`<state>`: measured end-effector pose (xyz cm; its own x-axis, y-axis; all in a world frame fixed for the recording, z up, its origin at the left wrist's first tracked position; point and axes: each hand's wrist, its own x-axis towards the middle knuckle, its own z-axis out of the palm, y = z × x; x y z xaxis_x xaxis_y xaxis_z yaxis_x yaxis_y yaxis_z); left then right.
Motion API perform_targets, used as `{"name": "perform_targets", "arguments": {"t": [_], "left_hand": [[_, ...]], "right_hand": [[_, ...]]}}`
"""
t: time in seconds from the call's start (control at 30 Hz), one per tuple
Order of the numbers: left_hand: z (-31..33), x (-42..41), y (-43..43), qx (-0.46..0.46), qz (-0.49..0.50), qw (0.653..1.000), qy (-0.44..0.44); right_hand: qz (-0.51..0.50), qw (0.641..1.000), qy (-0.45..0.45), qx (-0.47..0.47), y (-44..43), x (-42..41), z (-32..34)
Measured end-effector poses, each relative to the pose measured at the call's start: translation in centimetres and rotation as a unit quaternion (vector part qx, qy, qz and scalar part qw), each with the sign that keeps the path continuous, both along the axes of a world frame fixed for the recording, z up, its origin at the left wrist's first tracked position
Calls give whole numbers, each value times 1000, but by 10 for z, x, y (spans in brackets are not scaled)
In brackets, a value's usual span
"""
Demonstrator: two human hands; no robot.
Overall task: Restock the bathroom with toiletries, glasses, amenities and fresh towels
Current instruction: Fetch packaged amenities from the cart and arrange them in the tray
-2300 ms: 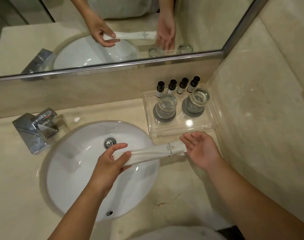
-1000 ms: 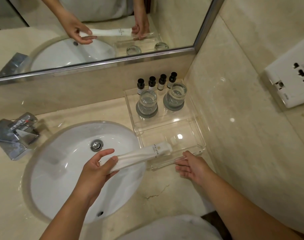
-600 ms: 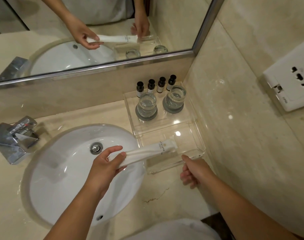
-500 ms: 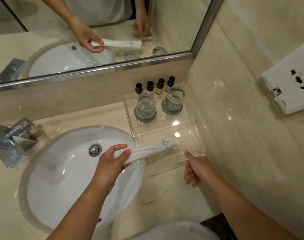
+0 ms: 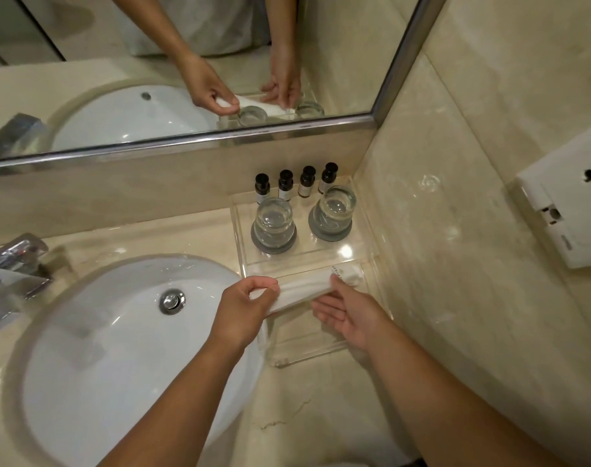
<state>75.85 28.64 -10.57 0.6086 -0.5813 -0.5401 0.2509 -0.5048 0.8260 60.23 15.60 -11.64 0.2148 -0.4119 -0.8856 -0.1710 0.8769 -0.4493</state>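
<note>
Pinching the white packet (image 5: 307, 288) by its end, the left hand (image 5: 243, 313) holds it against the straight-fingered right hand (image 5: 349, 313)

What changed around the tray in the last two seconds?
The white packet moved right, from over the sink to the clear tray's front compartment. The right hand left the tray's front edge and now touches the packet with straight fingers. The left hand still pinches its end. Bottles and glasses stayed.
</note>
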Motion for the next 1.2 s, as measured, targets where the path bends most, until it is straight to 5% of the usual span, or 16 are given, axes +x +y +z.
{"name": "perform_targets", "arguments": {"t": [0.43, 0.83, 1.2], "left_hand": [[26, -6, 27, 72, -55, 979, -182], [9, -31, 2, 116, -163, 977, -69], [7, -31, -6, 128, -140, 979, -69]], "right_hand": [[-80, 996, 37, -10, -10, 14, -5], [5, 990, 89, -105, -19, 15, -13], [-107, 986, 82, -98, -22, 11, -15]]}}
